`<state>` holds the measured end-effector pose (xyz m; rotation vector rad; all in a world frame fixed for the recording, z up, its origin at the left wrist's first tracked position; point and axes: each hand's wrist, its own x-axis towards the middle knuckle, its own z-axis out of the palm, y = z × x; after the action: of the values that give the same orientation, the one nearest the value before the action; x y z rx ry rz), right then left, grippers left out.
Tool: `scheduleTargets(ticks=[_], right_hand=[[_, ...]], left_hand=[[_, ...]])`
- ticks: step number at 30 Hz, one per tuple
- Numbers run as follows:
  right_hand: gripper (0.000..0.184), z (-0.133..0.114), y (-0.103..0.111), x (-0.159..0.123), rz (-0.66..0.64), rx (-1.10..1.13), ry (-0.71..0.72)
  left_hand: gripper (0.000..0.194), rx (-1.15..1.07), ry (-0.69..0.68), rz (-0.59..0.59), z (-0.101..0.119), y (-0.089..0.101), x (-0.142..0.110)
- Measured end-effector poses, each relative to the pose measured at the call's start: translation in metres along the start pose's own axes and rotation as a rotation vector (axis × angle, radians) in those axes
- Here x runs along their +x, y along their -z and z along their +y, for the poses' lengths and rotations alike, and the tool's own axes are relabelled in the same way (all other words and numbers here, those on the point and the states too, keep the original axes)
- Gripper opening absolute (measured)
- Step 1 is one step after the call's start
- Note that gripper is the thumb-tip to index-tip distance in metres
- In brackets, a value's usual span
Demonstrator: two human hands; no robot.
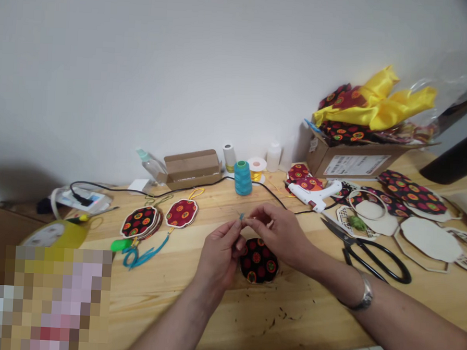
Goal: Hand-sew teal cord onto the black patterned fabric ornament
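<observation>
My left hand (224, 247) is closed, with a small tuft of teal thread (242, 216) showing at its fingertips. My right hand (272, 229) meets it there, thumb and finger pinched on the same thread; most of that thread is hidden by the fingers. Just below both hands, a black scalloped piece with a red and orange floral pattern (259, 262) lies flat on the wooden table (164, 307). Behind the hands stands a cone of teal thread (243, 178).
Left lie a stack of patterned pieces (139, 222) and a red tasselled one (182, 213). Right are black-handled scissors (381, 258), a white glue gun (314, 194) and wooden blanks (429, 240). A cardboard box (355, 160) heaped with fabric stands behind. A black cable (189, 186) crosses the back.
</observation>
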<state>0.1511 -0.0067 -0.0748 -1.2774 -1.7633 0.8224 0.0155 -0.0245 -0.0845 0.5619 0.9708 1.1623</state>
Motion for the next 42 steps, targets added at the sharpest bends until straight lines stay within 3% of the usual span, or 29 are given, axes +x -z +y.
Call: scheduleTargets(ticks=[4, 11, 16, 25, 28, 33, 42], right_hand=[[0.015, 0.004, 0.006, 0.007, -0.007, 0.032, 0.027], [0.014, 0.007, 0.004, 0.011, -0.172, 0.393, -0.19], [0.009, 0.007, 0.005, 0.01, -0.124, 0.433, -0.233], [0.012, 0.006, 0.009, 0.014, -0.017, 0.272, -0.072], [0.011, 0.003, 0.01, 0.014, 0.015, 0.481, -0.097], [0.018, -0.005, 0.009, 0.012, -0.089, 1.034, -0.198], [0.021, -0.025, 0.033, 0.024, 0.001, 1.085, -0.109]], left_hand=[[0.022, 0.051, -0.019, 0.005, 0.0, -0.001, -0.001], [0.021, 0.185, -0.026, -0.034, -0.001, -0.002, -0.003], [0.022, 0.228, -0.041, -0.063, -0.003, 0.0, -0.002], [0.024, 0.252, -0.065, -0.086, -0.004, 0.0, -0.003], [0.024, 0.284, -0.087, -0.07, -0.005, 0.001, -0.002], [0.026, 0.473, -0.19, -0.047, -0.003, 0.001, -0.002], [0.022, 0.824, -0.445, 0.078, 0.005, 0.004, 0.002]])
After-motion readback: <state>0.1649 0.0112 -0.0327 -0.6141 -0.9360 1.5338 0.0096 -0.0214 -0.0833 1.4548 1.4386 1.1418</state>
